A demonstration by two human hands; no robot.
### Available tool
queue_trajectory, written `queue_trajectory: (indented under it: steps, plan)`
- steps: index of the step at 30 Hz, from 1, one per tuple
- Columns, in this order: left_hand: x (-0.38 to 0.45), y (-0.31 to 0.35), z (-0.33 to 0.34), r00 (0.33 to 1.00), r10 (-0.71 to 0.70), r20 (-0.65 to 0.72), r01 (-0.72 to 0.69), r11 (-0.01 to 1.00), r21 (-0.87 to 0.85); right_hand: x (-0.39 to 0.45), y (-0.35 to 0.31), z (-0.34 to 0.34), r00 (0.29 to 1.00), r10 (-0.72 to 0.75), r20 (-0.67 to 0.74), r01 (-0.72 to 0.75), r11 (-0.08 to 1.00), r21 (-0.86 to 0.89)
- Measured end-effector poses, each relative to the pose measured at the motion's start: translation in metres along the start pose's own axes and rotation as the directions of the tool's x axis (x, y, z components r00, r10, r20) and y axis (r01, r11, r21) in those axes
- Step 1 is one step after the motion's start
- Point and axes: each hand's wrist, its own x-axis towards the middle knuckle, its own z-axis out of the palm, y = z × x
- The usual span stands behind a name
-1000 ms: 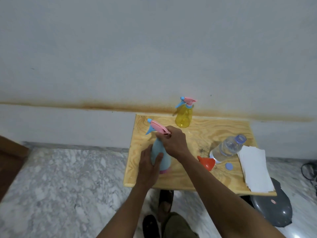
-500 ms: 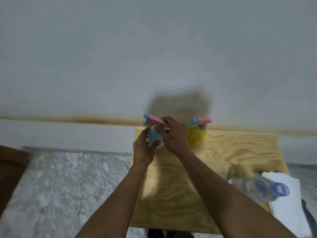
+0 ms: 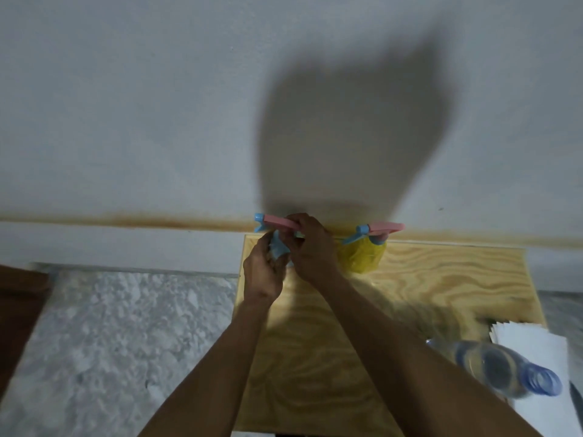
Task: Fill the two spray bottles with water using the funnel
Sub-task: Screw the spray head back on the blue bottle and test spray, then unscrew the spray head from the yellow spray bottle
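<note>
Blue spray bottle [image 3: 279,250] up near the far left corner of the wooden table [image 3: 441,279], almost wholly hidden between two hands. Left hand [image 3: 263,272] curled round the pale blue body from the left. Right hand [image 3: 310,247] closed over the pink spray head [image 3: 277,223], fingers wrapped on top; only the blue nozzle tip and a strip of pink showing past the knuckles. Whether the head sits tight on the neck or loose: cannot tell, joint covered by fingers. Whether the bottle's base touches the table: also hidden.

Yellow spray bottle [image 3: 362,257] just beside the right hand, at the far edge against the wall [image 3: 126,89], pink and blue head on, lower left of its body masked by the right wrist. Contents hard to make out.

Clear water bottle [image 3: 501,370] lying at the near right, blurred, open blue-ringed neck pointing right, partly over a stack of white paper [image 3: 536,348] cut off by the right edge. Water level unreadable through the blur.

Large soft shadow on the wall above the hands. Marble floor [image 3: 110,342] to the left of the table; a brown edge [image 3: 19,310] at far left, cropped.
</note>
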Motion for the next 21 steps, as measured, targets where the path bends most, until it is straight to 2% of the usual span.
queue_trajectory:
  steps: [6,10,14,18,21]
  plan:
    - [-0.002,0.001,-0.003,1.000,0.020,0.024,-0.022,0.997,0.078,-0.005,0.001,0.001,1.000,0.017,-0.015,-0.017,0.999,-0.039]
    - [-0.009,-0.002,-0.005,0.998,-0.054,0.044,0.048,0.991,0.123,-0.033,-0.009,-0.010,0.997,0.046,-0.058,-0.049,0.998,-0.047]
    - [-0.040,-0.017,0.001,0.996,-0.063,0.055,0.050,0.975,0.218,-0.092,-0.003,-0.027,0.970,-0.003,-0.243,0.002,1.000,-0.005]
    - [-0.077,-0.024,0.028,0.990,-0.047,0.134,0.023,0.984,0.176,-0.118,0.022,-0.066,0.879,0.052,-0.474,-0.041,0.999,0.033]
    - [-0.091,-0.012,0.052,0.986,0.003,0.164,-0.023,0.992,0.121,-0.100,0.036,-0.095,0.855,0.158,-0.493,-0.140,0.987,0.073]
